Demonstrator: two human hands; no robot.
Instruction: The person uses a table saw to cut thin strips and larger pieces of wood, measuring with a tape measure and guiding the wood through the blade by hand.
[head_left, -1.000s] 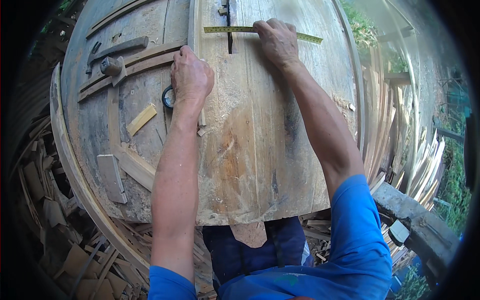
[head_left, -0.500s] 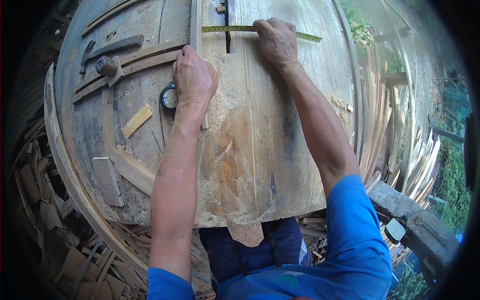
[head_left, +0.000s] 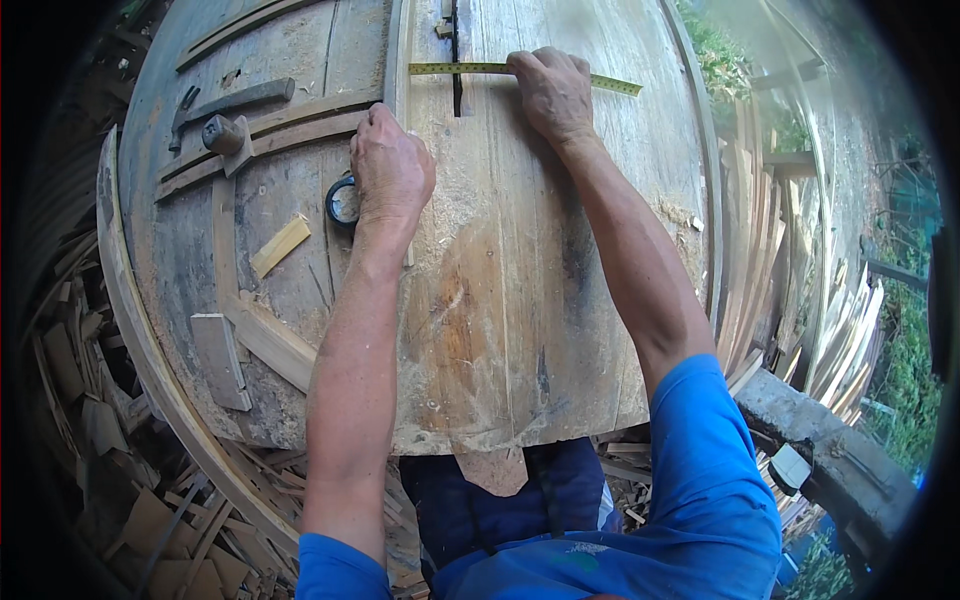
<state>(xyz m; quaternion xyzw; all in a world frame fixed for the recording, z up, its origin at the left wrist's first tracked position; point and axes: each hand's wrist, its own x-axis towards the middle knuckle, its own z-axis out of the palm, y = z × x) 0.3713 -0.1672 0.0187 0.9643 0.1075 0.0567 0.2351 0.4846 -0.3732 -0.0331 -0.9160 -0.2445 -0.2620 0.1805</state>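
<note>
A yellow measuring tape strip (head_left: 480, 68) lies crosswise over the dark slot (head_left: 457, 60) in the wooden worktable, its left end against a long wooden strip (head_left: 397, 60). My right hand (head_left: 556, 95) pinches the tape, and its free end sticks out to the right. Closed over the long strip, my left hand (head_left: 392, 170) has its fingers curled at the strip's left edge; the fingertips are partly hidden. Just left of that wrist sits a round black ring-shaped object (head_left: 342, 200), partly covered by the hand.
On the table's left side lie a hammer (head_left: 235, 104), a wooden block with a round peg (head_left: 223, 137), long slats (head_left: 300, 140) and offcuts (head_left: 281, 246). Scrap wood (head_left: 100, 420) is heaped below the left edge. Boards (head_left: 750, 220) stand at the right.
The view has shifted slightly, so the table and tools appear a little lower. Both hands keep about the same places on the strip and the tape.
</note>
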